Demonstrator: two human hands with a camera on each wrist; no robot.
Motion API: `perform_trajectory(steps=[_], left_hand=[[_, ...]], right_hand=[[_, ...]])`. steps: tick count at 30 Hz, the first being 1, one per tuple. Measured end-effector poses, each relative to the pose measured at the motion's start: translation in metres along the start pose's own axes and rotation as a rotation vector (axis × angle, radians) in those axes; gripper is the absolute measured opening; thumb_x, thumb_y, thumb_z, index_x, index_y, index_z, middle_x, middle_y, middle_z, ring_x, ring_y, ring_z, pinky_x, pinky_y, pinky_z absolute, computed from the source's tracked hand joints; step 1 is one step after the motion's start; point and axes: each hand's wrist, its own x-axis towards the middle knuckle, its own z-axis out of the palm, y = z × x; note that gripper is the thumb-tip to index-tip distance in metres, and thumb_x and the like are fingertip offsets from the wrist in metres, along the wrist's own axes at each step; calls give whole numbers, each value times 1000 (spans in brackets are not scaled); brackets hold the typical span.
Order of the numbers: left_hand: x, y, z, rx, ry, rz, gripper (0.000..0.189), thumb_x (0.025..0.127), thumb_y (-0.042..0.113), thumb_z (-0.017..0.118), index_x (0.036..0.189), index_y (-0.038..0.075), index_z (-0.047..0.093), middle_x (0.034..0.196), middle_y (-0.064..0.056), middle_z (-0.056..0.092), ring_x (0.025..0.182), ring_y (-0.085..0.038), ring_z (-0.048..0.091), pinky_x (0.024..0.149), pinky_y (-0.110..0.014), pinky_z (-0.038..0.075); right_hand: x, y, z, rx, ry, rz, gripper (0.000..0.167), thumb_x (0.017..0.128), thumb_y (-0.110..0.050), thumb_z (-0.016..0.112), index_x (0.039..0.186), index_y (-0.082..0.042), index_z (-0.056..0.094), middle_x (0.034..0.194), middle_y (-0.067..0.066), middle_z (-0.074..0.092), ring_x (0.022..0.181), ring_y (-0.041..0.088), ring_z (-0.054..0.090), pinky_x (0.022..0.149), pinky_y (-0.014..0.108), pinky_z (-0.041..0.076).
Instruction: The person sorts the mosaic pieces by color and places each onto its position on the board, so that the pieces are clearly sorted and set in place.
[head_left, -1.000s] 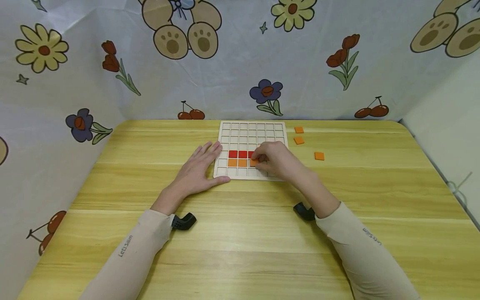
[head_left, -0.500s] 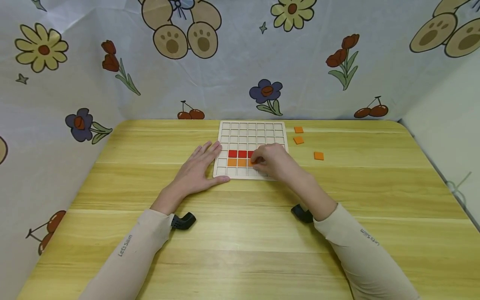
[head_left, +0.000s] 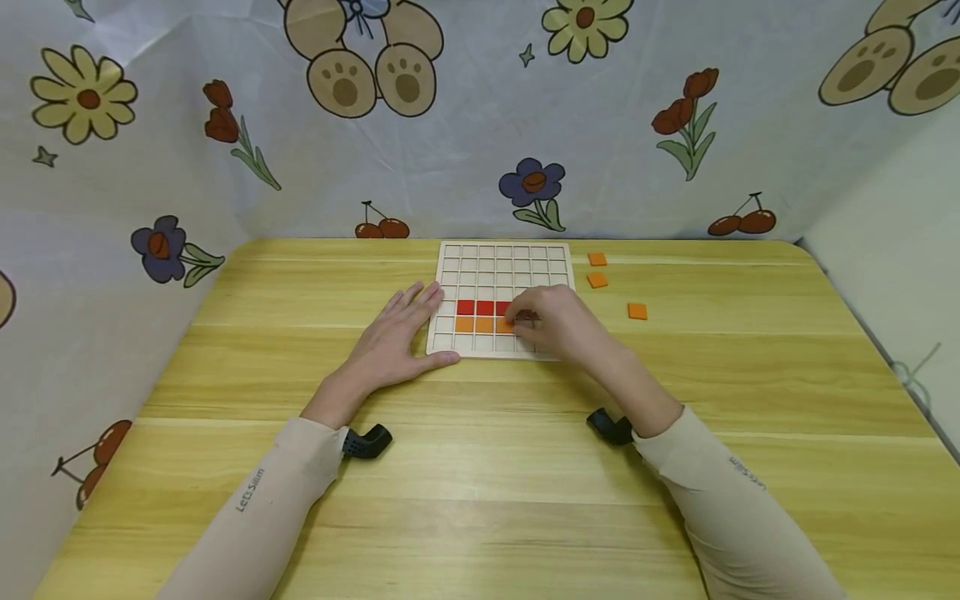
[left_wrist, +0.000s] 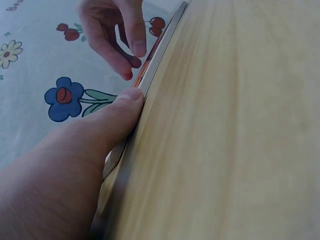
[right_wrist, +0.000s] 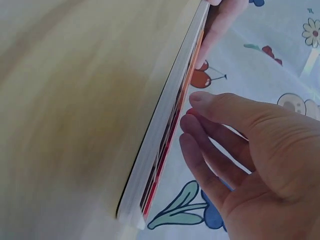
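Observation:
A pale wooden grid board [head_left: 506, 252] lies near the table's far edge. In it is a row of red square tiles [head_left: 485, 307], with a row of orange tiles [head_left: 484, 325] just nearer. My left hand [head_left: 393, 337] rests along the board's left side, fingers spread, its thumb [left_wrist: 127, 100] at the near left corner. Over the board's right half is my right hand [head_left: 558, 321], fingers loosely bent beside the third orange tile [head_left: 504, 325], which sits in its cell. The right wrist view shows a gap between thumb [right_wrist: 215, 102] and fingers, nothing held. The right hand hides several cells.
Two loose orange tiles [head_left: 597, 281] lie right of the board, and another orange tile [head_left: 637, 312] is farther right and nearer. Behind the wooden table [head_left: 480, 500] hangs a patterned cloth [head_left: 450, 167]. A white wall [head_left: 900, 208] stands at the right.
My right hand has let go of the third orange tile, which has shifted slightly left and now lies flat in the row. The fingers have drawn back a little. My left hand stays put.

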Motion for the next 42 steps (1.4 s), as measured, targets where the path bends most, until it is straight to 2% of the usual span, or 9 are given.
perform_trajectory(steps=[4,11,15,19,23,29,34,37,42], left_hand=[[0,1,-1,4,-10,2,106,92,72,65,170,16,20,178,0,15,166,-25,8,136,-43,4],[0,2,-1,-5,-5,1,106,92,71,66,170,15,21,178,0,16,166,-26,9,136,-44,5],[0,2,-1,-4,0,1,105,92,70,67,169,15,22,178,0,16,166,-26,9,136,-44,5],[-1,1,0,-6,-3,-4,105,92,70,67,170,16,22,178,1,16,166,-25,8,136,-44,5],[-1,0,0,-9,3,0,105,91,70,68,169,16,23,178,1,17,166,-25,9,136,-45,6],[0,1,0,-1,7,10,105,91,69,68,169,15,23,178,0,17,166,-25,10,136,-44,6],[0,1,0,-4,3,4,105,91,69,68,169,15,23,178,0,17,166,-25,9,136,-44,6],[0,1,0,-3,3,2,105,91,69,68,169,15,23,178,0,17,166,-25,9,136,-45,6],[0,1,-1,-5,2,2,106,91,70,68,169,15,23,178,1,17,166,-25,9,136,-45,6]], right_hand=[[-1,1,-2,10,-8,0,11,91,-5,80,100,-8,82,103,4,79,94,21,68,89,37,60],[-1,1,-2,15,-51,-17,12,90,-3,80,101,-7,82,97,4,78,86,21,66,80,33,58],[0,1,-1,11,-61,-45,12,90,-4,81,102,-8,82,97,3,79,89,21,69,83,33,60],[0,2,-2,20,-45,-57,11,91,-5,80,102,-8,82,100,3,80,92,21,70,86,34,61],[-3,8,-8,31,5,-52,10,92,-6,79,101,-8,82,101,4,79,90,20,69,83,36,61],[-13,25,-21,57,40,-24,12,92,-6,80,104,-4,81,100,7,79,90,23,70,82,41,62],[-24,46,-32,58,40,46,13,95,-5,76,108,-4,79,103,9,78,96,26,71,90,46,62],[-34,60,-42,59,46,93,15,96,-6,74,110,-3,79,108,12,77,99,29,71,94,49,61],[-55,84,-59,51,88,146,17,96,-5,75,112,0,78,112,18,77,103,34,72,93,55,61]])
